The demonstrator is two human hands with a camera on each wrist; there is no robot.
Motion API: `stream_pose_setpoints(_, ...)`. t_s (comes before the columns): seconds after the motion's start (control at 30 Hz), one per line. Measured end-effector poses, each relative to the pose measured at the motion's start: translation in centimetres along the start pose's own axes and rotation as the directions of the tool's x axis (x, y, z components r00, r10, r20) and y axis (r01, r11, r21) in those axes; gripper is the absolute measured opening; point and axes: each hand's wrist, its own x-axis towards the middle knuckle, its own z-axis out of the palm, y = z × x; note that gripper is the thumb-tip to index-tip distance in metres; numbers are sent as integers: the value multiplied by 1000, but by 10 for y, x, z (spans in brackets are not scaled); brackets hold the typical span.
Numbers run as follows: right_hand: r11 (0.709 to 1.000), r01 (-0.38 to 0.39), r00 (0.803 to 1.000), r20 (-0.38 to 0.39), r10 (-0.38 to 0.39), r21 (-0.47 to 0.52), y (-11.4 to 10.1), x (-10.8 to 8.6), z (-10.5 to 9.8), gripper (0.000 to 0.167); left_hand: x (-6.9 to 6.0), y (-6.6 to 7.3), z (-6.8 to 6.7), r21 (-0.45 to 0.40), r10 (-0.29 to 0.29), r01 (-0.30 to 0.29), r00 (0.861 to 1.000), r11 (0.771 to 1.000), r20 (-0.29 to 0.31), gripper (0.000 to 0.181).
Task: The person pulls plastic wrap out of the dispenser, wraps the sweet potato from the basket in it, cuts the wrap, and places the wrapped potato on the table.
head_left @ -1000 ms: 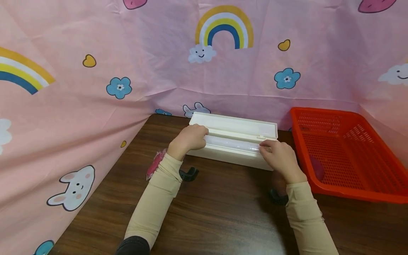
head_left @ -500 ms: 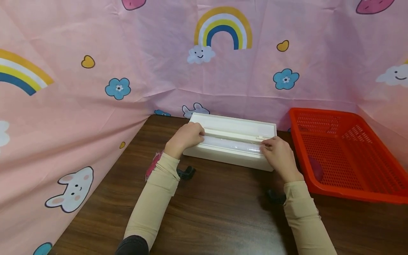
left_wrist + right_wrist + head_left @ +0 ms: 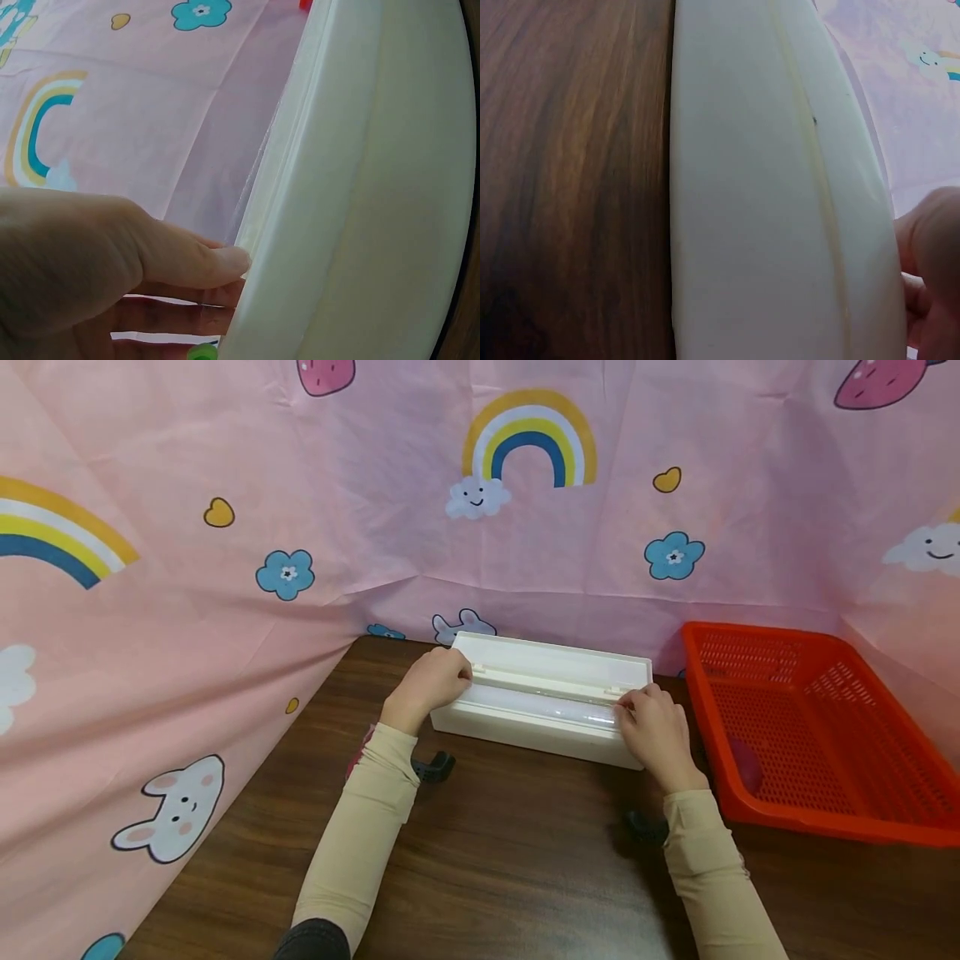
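A long white box lies with its lid raised at the back and a roll of clear film inside. At the box's left end, my left hand pinches the film's edge. My right hand pinches the film near the right end. In the left wrist view, the left hand has its thumb and fingers together beside the box wall, where a thin film edge shows. The right wrist view has the box hiding the fingertips of the right hand.
A red mesh basket stands at the right with a dark red item in it. Two dark curved pieces are on the brown table. Something pink lies partly behind the left sleeve. Printed pink cloth hangs behind.
My left hand has slid left along the box, uncovering more of the roll. My right hand stays near the right end with only a slight shift. The head view has tilted slightly.
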Motion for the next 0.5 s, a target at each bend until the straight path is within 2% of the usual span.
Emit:
stream_pose_setpoints(0.17,1000,-1,999,53,1,-13,-5,-2,-4,23,-1,0,-3,-20,16,-16,1000,1000,-16,17)
stream_pose_setpoints(0.3,999,-23,994,108,20,26,-9,-2,-10,23,-3,-1,-5,-29,29,-29,999,999,-26,17)
stream_pose_setpoints(0.5,996,-46,988,151,34,73,-5,-5,-18,29,-4,-2,-2,-35,23,-23,1000,999,-8,19)
